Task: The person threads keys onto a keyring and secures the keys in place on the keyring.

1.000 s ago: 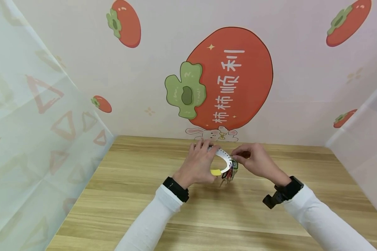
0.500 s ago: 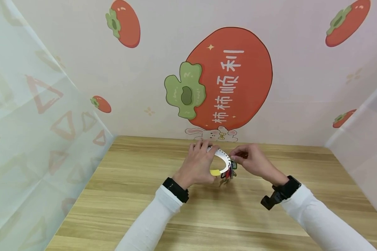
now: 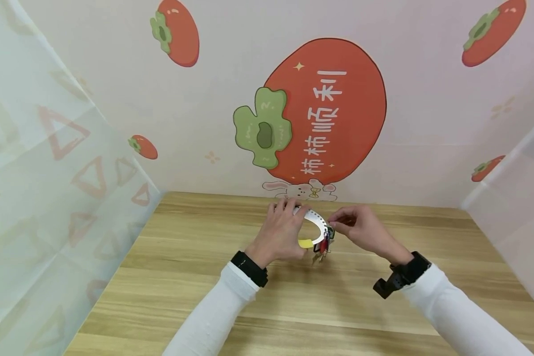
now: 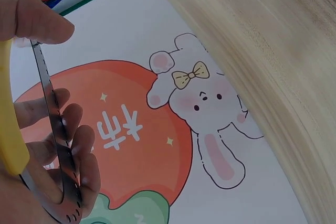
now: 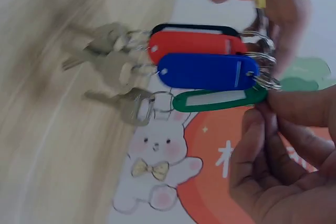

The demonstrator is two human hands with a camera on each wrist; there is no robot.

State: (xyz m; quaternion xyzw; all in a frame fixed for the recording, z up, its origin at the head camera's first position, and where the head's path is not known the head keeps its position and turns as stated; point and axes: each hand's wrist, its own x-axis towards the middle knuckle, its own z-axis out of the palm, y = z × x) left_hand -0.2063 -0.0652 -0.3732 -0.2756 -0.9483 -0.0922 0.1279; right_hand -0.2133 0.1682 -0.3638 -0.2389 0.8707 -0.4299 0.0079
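Note:
My left hand [image 3: 281, 232] grips a curved white metal key holder [image 3: 322, 226] with small holes along it and a yellow handle [image 3: 305, 244]. The left wrist view shows its fingers curled round the metal strip [image 4: 55, 111]. Red [image 5: 197, 45], blue [image 5: 205, 72], black [image 5: 194, 28] and green [image 5: 215, 99] key tags hang on it by split rings [image 5: 268, 81], with several brass-coloured keys [image 5: 107, 72] dangling. My right hand [image 3: 360, 227] pinches the green tag's ring end between thumb and fingers, right beside the holder; the fingertips partly hide that ring.
The wooden table [image 3: 196, 277] reaches back to a wall sheet [image 3: 418, 123] printed with persimmons and a rabbit [image 3: 300, 190]. More printed sheeting [image 3: 49, 198] stands along the left side. A black strap [image 3: 384, 287] hangs off the right wrist.
The key tags and keys sway slightly, and the green tag has turned more edge-on. My right fingers shift a little at the holder's edge; my left hand stays in place.

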